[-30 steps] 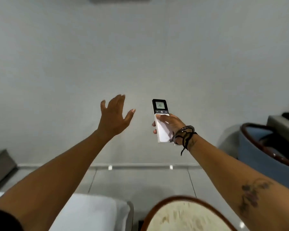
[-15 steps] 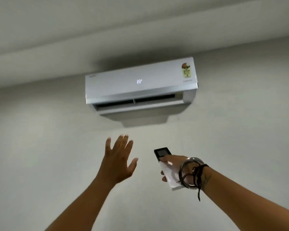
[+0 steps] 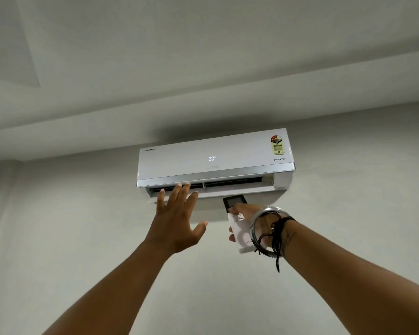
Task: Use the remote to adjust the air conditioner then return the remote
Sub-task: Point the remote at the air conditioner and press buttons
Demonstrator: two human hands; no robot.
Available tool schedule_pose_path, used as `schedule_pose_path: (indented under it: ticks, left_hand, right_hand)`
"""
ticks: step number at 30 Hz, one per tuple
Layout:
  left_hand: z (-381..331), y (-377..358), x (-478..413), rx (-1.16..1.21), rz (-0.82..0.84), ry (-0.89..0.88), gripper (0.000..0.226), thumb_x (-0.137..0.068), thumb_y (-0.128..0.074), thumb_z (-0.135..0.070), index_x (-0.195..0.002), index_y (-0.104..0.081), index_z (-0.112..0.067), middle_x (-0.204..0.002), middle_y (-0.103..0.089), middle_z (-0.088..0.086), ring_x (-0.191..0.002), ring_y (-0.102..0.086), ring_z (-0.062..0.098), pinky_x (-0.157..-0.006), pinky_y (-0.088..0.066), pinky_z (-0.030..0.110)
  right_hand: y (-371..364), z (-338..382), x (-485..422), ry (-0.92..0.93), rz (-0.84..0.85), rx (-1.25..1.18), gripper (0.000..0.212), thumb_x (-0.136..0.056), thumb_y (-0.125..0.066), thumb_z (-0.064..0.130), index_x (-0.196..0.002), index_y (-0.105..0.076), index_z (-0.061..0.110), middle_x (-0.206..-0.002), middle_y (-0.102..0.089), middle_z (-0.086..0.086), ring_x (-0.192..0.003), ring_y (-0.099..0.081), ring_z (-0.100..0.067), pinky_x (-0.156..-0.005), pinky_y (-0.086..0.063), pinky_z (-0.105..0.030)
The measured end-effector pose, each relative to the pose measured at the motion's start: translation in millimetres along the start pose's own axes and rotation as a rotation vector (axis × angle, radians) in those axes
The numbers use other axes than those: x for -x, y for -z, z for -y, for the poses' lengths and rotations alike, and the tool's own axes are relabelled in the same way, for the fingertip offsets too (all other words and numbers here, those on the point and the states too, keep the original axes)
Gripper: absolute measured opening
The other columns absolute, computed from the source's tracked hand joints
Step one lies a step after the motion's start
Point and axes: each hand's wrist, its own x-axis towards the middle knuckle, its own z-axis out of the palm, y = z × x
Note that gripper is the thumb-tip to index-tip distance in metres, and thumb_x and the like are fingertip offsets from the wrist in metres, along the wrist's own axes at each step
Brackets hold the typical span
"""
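A white air conditioner (image 3: 215, 158) hangs high on the wall, its front showing 20° and its lower flap open. My right hand (image 3: 250, 221) grips a slim white remote (image 3: 240, 232) with a dark screen end, which points up at the unit from just below its flap; my thumb rests on the buttons. My left hand (image 3: 177, 218) is raised beside it, empty, fingers spread, the fingertips overlapping the vent's left part in the view.
A plain light wall (image 3: 348, 226) surrounds the unit, and a stepped ceiling (image 3: 203, 56) runs above it. A metal bangle and dark cords (image 3: 271, 233) circle my right wrist. No furniture is in view.
The view has tilted up from the floor and furniture to the wall unit. Both arms rose higher toward the air conditioner, with the remote still held.
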Motion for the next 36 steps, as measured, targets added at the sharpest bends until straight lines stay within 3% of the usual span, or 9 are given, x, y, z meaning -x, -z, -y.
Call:
schedule_pose_path:
  ticks: [8, 19, 22, 26, 29, 33, 36]
  left_hand:
    - [-3.9, 6.3, 0.7, -0.023, -0.005, -0.002, 0.077, -0.085, -0.041, -0.062, -0.149, -0.030, -0.020, -0.163, -0.016, 0.005, -0.151, -0.006, 0.021, -0.119, 0.005, 0.049]
    - [-2.5, 6.8, 1.8, -0.033, 0.019, 0.012, 0.077, -0.087, -0.035, -0.064, -0.149, -0.030, -0.021, -0.164, -0.015, 0.005, -0.151, -0.006, 0.022, -0.119, 0.006, 0.048]
    - [0.7, 9.3, -0.4, -0.056, 0.024, 0.019, 0.074, -0.088, -0.034, -0.065, -0.148, -0.031, -0.021, -0.163, -0.016, 0.006, -0.150, -0.008, 0.022, -0.119, 0.003, 0.050]
    - [3.4, 13.7, -3.3, -0.046, 0.007, 0.050, 0.077, -0.087, -0.032, -0.066, -0.147, -0.032, -0.019, -0.162, -0.020, 0.007, -0.150, -0.012, 0.023, -0.120, -0.001, 0.052]
    - [2.3, 14.1, -2.0, -0.029, 0.028, 0.063, 0.078, -0.087, -0.032, -0.067, -0.148, -0.028, -0.019, -0.162, -0.018, 0.007, -0.150, -0.012, 0.023, -0.120, -0.001, 0.051]
    - [-2.5, 15.5, 0.5, 0.007, 0.029, 0.059, 0.076, -0.087, -0.034, -0.066, -0.148, -0.029, -0.020, -0.162, -0.019, 0.006, -0.150, -0.012, 0.022, -0.120, -0.002, 0.051]
    - [-5.5, 16.5, 1.0, 0.011, 0.035, 0.058, 0.075, -0.088, -0.034, -0.065, -0.148, -0.028, -0.020, -0.162, -0.019, 0.005, -0.150, -0.011, 0.021, -0.120, -0.001, 0.051]
  right_hand:
    - [7.0, 6.2, 3.1, 0.032, -0.011, 0.053, 0.024, -0.074, -0.060, 0.021, -0.087, -0.059, 0.001, -0.054, -0.071, -0.015, -0.051, -0.072, -0.032, -0.047, -0.056, -0.044]
    - [5.8, -3.8, 3.6, 0.029, 0.006, 0.041, 0.027, -0.085, -0.061, 0.030, -0.087, -0.057, 0.003, -0.047, -0.069, -0.010, -0.044, -0.070, -0.025, -0.039, -0.054, -0.036]
    - [4.0, 1.9, 2.3, 0.030, 0.006, 0.062, 0.027, -0.086, -0.060, 0.030, -0.089, -0.056, 0.003, -0.047, -0.068, -0.010, -0.044, -0.070, -0.026, -0.041, -0.055, -0.035]
    - [0.1, 8.7, 3.9, 0.054, -0.017, 0.093, 0.021, -0.084, -0.058, 0.024, -0.087, -0.055, 0.004, -0.049, -0.069, -0.012, -0.044, -0.070, -0.028, -0.056, -0.054, -0.035]
    - [-3.4, 11.7, 7.7, 0.059, -0.011, 0.111, 0.022, -0.084, -0.058, 0.025, -0.089, -0.054, 0.004, -0.056, -0.070, -0.013, -0.046, -0.071, -0.027, -0.049, -0.056, -0.035]
    - [-7.7, 16.1, 14.3, 0.055, -0.006, 0.125, 0.020, -0.088, -0.054, 0.026, -0.087, -0.052, 0.005, -0.045, -0.067, -0.010, -0.041, -0.068, -0.025, -0.053, -0.051, -0.031]
    - [-8.6, 18.2, 19.5, 0.061, 0.004, 0.110, 0.024, -0.091, -0.055, 0.028, -0.086, -0.051, 0.005, -0.061, -0.068, -0.013, -0.039, -0.067, -0.023, -0.055, -0.047, -0.033]
